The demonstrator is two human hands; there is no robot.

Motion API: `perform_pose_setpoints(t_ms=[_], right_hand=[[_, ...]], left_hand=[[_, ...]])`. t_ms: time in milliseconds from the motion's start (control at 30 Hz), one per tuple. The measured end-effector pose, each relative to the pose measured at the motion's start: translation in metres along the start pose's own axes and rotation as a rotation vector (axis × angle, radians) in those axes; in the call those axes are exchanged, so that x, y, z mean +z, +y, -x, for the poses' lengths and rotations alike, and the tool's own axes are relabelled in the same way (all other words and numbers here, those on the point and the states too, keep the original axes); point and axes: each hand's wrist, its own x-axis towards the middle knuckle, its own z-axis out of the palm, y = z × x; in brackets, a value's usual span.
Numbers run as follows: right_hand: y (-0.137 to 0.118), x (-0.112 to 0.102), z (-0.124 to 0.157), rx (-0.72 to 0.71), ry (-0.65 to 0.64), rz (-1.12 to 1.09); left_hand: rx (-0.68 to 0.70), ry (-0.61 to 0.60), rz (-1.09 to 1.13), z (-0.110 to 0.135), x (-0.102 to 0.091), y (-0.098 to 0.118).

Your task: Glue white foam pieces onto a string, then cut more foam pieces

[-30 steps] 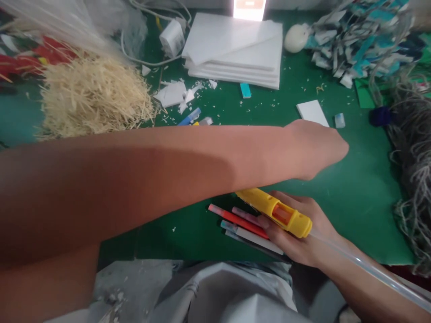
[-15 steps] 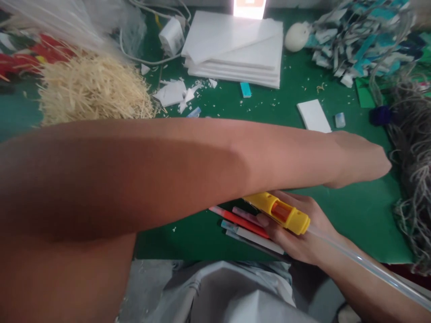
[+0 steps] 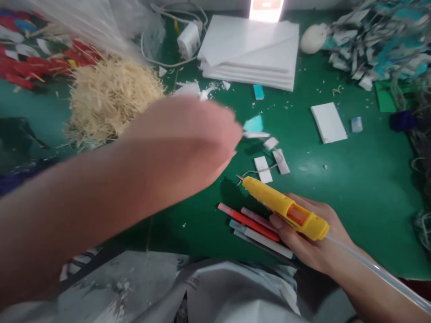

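My left hand [image 3: 182, 143] is smeared by motion above the green mat [image 3: 353, 188], its fingers drawn together. At its fingertips is a teal and white tag [image 3: 254, 126]. Just below lie two or three white tags [image 3: 266, 165] on a grey string, near the nozzle of a yellow glue gun [image 3: 283, 206]. My right hand [image 3: 310, 246] grips that glue gun, and a clear glue stick [image 3: 370, 269] trails out of its back. Under the right hand lie several pens [image 3: 252, 226].
A stack of white foam boards [image 3: 249, 49] lies at the back, a small white board [image 3: 328, 122] to its right. A straw pile [image 3: 111, 96] sits at left. A heap of teal and white tags [image 3: 377, 40] and grey yarn [image 3: 420, 134] fill the right side. A white charger [image 3: 188, 39] lies at the back.
My left arm, stretched far right across the mat, has swung back to the middle with tags at its fingertips. Tags on a string now lie near the glue gun. The right hand has hardly moved.
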Motion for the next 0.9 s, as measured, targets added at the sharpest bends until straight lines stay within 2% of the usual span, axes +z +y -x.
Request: perform_pose_setpoints(t_ms=[67, 167, 300, 433, 533, 700, 900], right_hand=[[0.0, 0.0, 0.0, 0.019, -0.022, 0.003], [0.001, -0.001, 0.001, 0.022, -0.026, 0.005], [0.001, 0.0, 0.001, 0.008, -0.008, 0.008], [0.002, 0.001, 0.001, -0.004, -0.009, -0.015], [0.002, 0.0, 0.001, -0.009, -0.008, -0.028], [0.002, -0.002, 0.001, -0.039, -0.008, 0.03], [0.004, 0.0, 0.002, -0.07, -0.012, 0.043]], left_hand=[[0.057, 0.056, -0.048, 0.032, 0.014, -0.007], [-0.045, 0.136, 0.074, 0.048, 0.027, -0.009], [-0.126, 0.267, 0.25, 0.029, 0.024, -0.009], [-0.189, 0.248, 0.53, 0.002, 0.019, -0.013], [-0.225, 0.208, 0.65, -0.011, 0.022, -0.016], [-0.262, 0.215, 0.752, -0.017, 0.032, -0.018], [-0.163, 0.222, 0.756, -0.014, 0.038, -0.016]])
